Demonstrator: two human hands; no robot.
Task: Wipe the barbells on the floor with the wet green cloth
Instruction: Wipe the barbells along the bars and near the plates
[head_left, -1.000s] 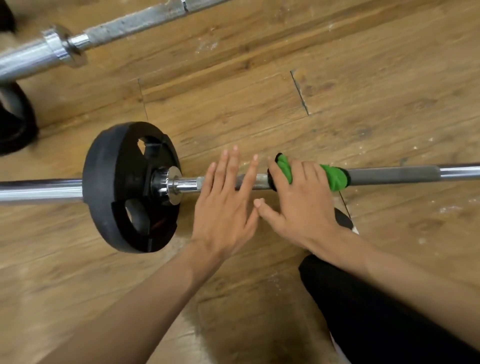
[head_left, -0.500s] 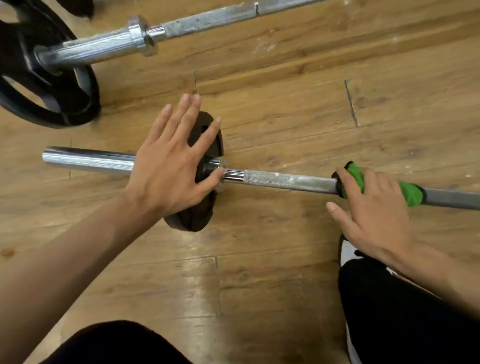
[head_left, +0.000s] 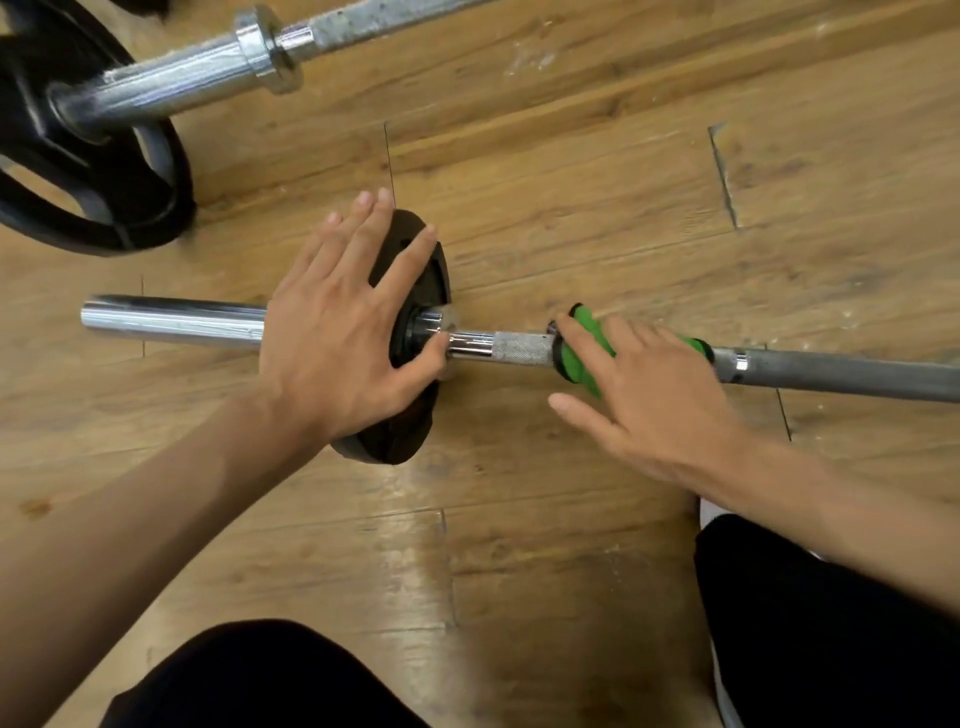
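step: wiping the near barbell (head_left: 519, 349) shaft on the floor (head_left: 571, 208) | green cloth (head_left: 584, 353) wrapped round shaft, near black plate (head_left: 415, 291) | right hand (head_left: 654, 395) fingers curled over cloth | left hand (head_left: 337, 332) spread flat, bracing plate | next: likely slide cloth along shaft, pressure kept

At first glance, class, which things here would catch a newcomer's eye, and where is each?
The bright green cloth stands out first, wrapped round the near barbell at centre right under the right hand. Just left of it, the left hand spreads over a black plate on that bar. A second barbell lies along the top left.
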